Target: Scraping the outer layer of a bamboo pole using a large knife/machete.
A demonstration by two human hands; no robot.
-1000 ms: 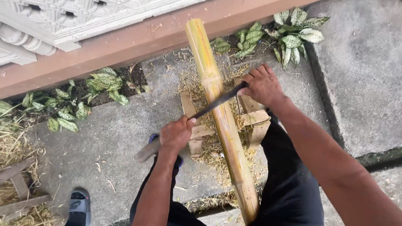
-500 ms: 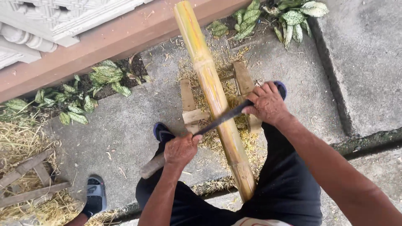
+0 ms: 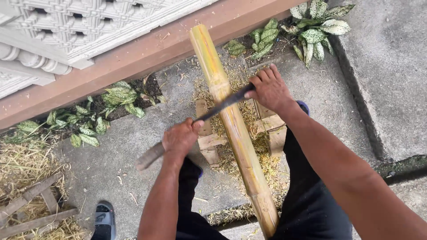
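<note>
Head view: outdoor grey concrete floor (image 3: 111, 164) strewn with straw-like shavings, edged by a reddish-brown ledge (image 3: 133, 58) under a white ornate wall, with speckled green plants (image 3: 320, 22) along the ledge, a small wooden stand (image 3: 212, 141) and a dark sandal (image 3: 103, 220) at lower left. Long yellow-green bamboo pole (image 3: 231, 120) with visible nodes runs from the ledge down between the person's legs, resting on the wooden stand. Left hand (image 3: 180, 138) is closed around the handle and right hand (image 3: 269, 89) is curled over the far end of a dark long blade (image 3: 218, 109) laid across the pole, touching it.
</note>
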